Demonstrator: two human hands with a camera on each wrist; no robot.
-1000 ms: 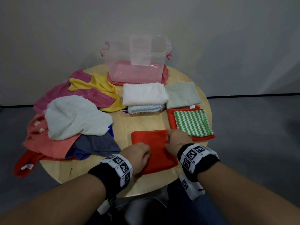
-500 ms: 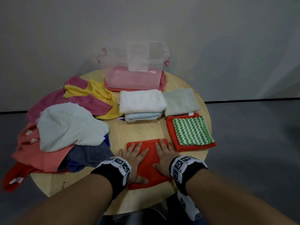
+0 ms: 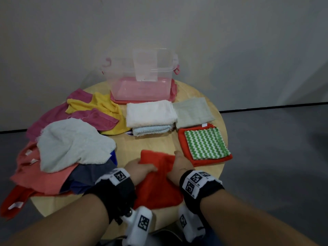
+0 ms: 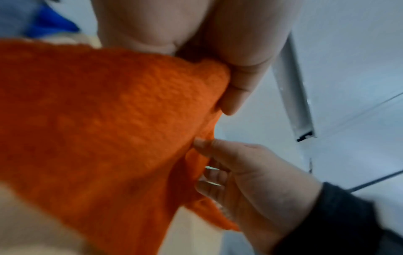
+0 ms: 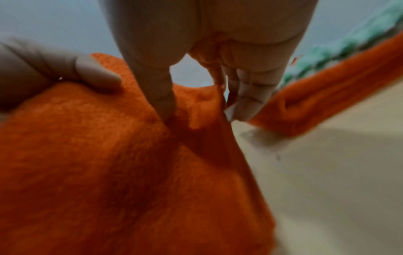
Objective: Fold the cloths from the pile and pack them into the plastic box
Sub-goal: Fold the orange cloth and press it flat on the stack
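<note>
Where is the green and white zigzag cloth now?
In the head view, the green and white zigzag cloth lies on a folded orange cloth, right side of the round wooden table.

— How are the hands now?
— The left hand (image 3: pixel 140 167) and the right hand (image 3: pixel 181 163) are both low and close together, fingers curled, each pinching the orange cloth (image 3: pixel 158 181).
— And the forearms?
— Both reach forward, wrists banded.

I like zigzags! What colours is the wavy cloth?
Green and white zigzag cloth; clearest in the head view.
</note>
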